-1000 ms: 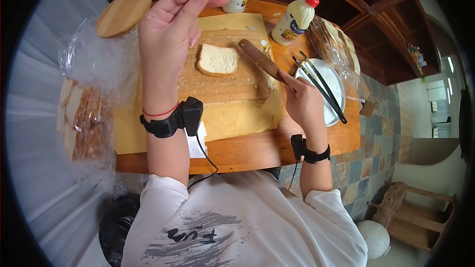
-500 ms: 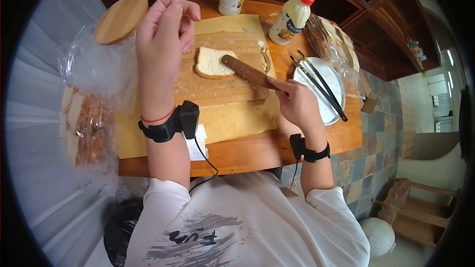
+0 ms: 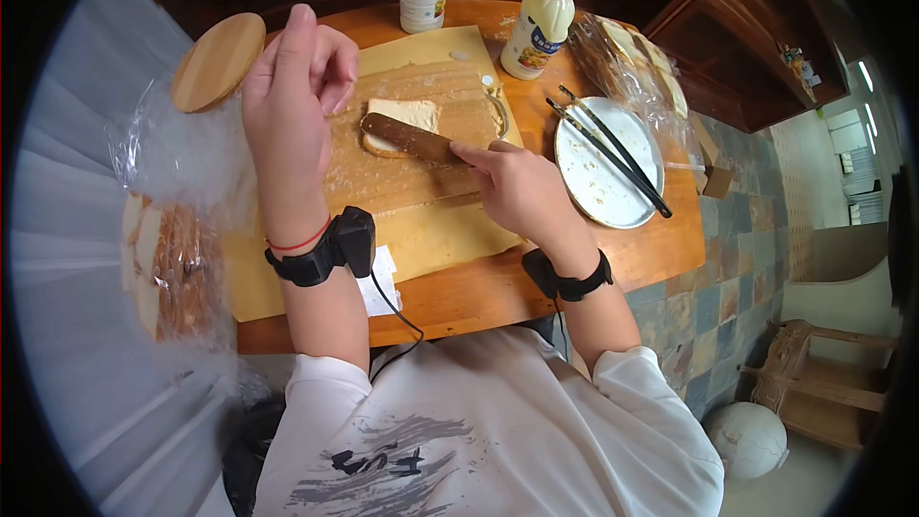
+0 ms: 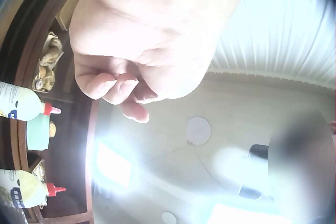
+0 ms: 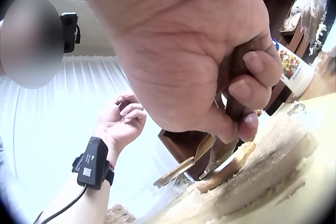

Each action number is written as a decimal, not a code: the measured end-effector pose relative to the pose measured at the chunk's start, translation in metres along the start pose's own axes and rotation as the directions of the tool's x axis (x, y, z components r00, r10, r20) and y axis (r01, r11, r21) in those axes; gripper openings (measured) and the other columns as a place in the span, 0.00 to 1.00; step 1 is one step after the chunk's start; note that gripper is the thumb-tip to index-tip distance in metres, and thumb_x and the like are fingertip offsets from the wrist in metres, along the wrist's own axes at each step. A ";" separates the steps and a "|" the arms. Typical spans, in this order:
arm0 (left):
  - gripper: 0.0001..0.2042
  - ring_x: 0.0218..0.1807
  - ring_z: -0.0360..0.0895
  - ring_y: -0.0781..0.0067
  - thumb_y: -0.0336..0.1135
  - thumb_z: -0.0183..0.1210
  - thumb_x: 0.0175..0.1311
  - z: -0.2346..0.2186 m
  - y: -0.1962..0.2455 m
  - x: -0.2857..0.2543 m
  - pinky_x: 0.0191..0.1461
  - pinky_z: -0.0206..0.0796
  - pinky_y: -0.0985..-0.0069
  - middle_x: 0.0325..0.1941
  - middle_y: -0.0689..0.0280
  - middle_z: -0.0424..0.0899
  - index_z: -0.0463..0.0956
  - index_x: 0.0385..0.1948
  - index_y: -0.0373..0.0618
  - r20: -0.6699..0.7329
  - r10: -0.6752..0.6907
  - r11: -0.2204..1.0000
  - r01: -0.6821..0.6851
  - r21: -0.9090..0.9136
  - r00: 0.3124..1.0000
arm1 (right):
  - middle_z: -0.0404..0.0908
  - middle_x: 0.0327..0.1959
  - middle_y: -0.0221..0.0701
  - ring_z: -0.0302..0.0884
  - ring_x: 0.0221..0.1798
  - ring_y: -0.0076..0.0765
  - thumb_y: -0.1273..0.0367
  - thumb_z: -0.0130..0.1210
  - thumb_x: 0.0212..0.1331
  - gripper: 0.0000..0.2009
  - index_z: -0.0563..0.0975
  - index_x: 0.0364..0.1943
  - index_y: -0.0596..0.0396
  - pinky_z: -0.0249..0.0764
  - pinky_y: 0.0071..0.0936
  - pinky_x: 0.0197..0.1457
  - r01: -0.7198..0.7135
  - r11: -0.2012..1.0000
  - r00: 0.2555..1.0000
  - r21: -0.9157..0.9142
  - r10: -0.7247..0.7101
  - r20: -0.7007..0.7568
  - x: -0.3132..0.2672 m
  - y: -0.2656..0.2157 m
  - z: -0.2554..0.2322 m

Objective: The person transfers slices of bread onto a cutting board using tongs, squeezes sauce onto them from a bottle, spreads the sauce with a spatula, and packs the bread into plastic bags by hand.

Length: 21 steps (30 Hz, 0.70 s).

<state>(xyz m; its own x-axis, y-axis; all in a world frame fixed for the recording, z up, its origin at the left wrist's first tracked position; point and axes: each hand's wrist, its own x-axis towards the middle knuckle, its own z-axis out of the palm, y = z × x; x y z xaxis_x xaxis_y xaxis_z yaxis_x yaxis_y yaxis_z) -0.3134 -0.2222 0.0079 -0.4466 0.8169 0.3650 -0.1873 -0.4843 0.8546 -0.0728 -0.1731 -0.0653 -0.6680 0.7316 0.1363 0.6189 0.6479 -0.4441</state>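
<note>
My right hand [image 3: 526, 193] grips the handle of a spatula [image 3: 410, 137], index finger extended along it. The long, round-ended blade lies across a slice of bread [image 3: 407, 113], covering part of its near side. In the right wrist view the fingers curl round the dark handle [image 5: 239, 69], with the blade close over the bread [image 5: 231, 169]. Under the slice is a wooden cutting board [image 3: 402, 182] scattered with crumbs. My left hand [image 3: 292, 77] is raised left of the slice, its fingers loosely curled and holding nothing.
Yellow paper [image 3: 450, 239] underlies the board. Two sauce bottles [image 3: 538, 33] stand at the back. A white plate [image 3: 577, 158] on the right carries black chopsticks [image 3: 622, 170]. Bagged sliced bread [image 3: 177, 263] lies at left, another bag [image 3: 627, 62] at back right. A round wooden board [image 3: 218, 62] is at far left.
My right hand has moved left, bringing the spatula from beside the bread onto and across it. My left hand has shifted slightly left and its extended fingers have curled in.
</note>
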 end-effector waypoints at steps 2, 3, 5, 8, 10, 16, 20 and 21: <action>0.12 0.21 0.58 0.88 0.37 0.51 0.80 0.005 0.001 0.000 0.26 0.51 0.85 0.31 0.66 0.80 0.73 0.32 0.44 -0.007 0.020 0.999 -0.020 0.031 1.000 | 0.85 0.37 0.41 0.84 0.38 0.54 0.74 0.57 0.63 0.18 0.86 0.56 0.44 0.80 0.43 0.42 -0.031 0.999 0.999 -0.028 0.030 -0.030 -0.003 0.007 -0.003; 0.10 0.21 0.58 0.91 0.36 0.54 0.79 0.007 0.002 0.000 0.26 0.51 0.87 0.33 0.66 0.83 0.77 0.35 0.42 -0.015 0.039 0.997 -0.038 0.062 0.999 | 0.85 0.37 0.41 0.84 0.37 0.54 0.74 0.57 0.63 0.18 0.86 0.56 0.44 0.79 0.43 0.41 -0.062 0.997 0.997 -0.056 0.059 -0.059 -0.004 0.012 -0.005; 0.08 0.21 0.58 0.91 0.35 0.55 0.79 0.007 0.001 0.000 0.26 0.51 0.87 0.35 0.66 0.84 0.77 0.38 0.41 -0.012 0.043 0.998 -0.043 0.048 0.999 | 0.85 0.36 0.41 0.83 0.37 0.54 0.74 0.57 0.63 0.18 0.86 0.56 0.44 0.79 0.44 0.41 -0.099 0.993 0.991 -0.065 0.092 -0.097 -0.008 0.023 -0.010; 0.07 0.22 0.58 0.92 0.33 0.55 0.78 0.005 -0.002 0.001 0.26 0.52 0.87 0.37 0.66 0.84 0.77 0.41 0.40 0.009 0.044 0.999 -0.044 0.028 0.999 | 0.85 0.35 0.41 0.83 0.36 0.53 0.74 0.57 0.63 0.18 0.86 0.55 0.44 0.79 0.43 0.41 -0.180 0.980 0.979 -0.083 0.170 -0.117 -0.012 0.025 -0.017; 0.07 0.22 0.58 0.92 0.33 0.55 0.79 0.003 -0.003 0.000 0.26 0.52 0.87 0.38 0.66 0.84 0.77 0.42 0.40 0.026 0.038 0.999 -0.039 0.023 0.999 | 0.85 0.36 0.42 0.83 0.37 0.54 0.74 0.57 0.63 0.18 0.86 0.56 0.44 0.79 0.44 0.41 -0.140 0.990 0.986 -0.030 0.136 -0.093 -0.015 0.020 -0.017; 0.07 0.23 0.57 0.92 0.33 0.54 0.79 0.002 -0.005 -0.001 0.27 0.50 0.88 0.34 0.71 0.78 0.75 0.38 0.41 0.071 -0.024 1.000 0.023 0.004 0.997 | 0.86 0.39 0.42 0.84 0.40 0.55 0.75 0.58 0.63 0.19 0.85 0.57 0.44 0.81 0.44 0.44 0.014 0.995 1.000 0.099 -0.014 -0.001 -0.011 0.006 0.005; 0.09 0.23 0.58 0.91 0.35 0.56 0.79 0.001 -0.006 -0.002 0.27 0.49 0.88 0.31 0.73 0.77 0.75 0.36 0.43 0.073 -0.020 1.000 0.019 0.013 0.997 | 0.86 0.38 0.41 0.84 0.41 0.54 0.73 0.59 0.62 0.18 0.86 0.55 0.43 0.80 0.45 0.44 -0.088 0.996 0.996 -0.007 0.088 -0.005 -0.012 0.010 -0.006; 0.09 0.24 0.58 0.91 0.35 0.56 0.78 0.001 -0.006 -0.002 0.27 0.49 0.88 0.30 0.73 0.77 0.76 0.35 0.43 0.072 -0.008 1.000 0.007 0.013 0.997 | 0.86 0.38 0.41 0.84 0.41 0.54 0.73 0.59 0.62 0.18 0.86 0.55 0.43 0.80 0.45 0.44 -0.086 0.996 0.996 -0.008 0.086 -0.004 -0.013 0.014 -0.009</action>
<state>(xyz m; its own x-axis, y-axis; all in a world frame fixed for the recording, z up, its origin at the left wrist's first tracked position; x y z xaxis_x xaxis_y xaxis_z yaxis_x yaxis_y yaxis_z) -0.3107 -0.2208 0.0027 -0.3808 0.8412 0.3839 -0.1792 -0.4744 0.8619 -0.0514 -0.1717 -0.0656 -0.6108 0.7853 0.1016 0.6771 0.5845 -0.4472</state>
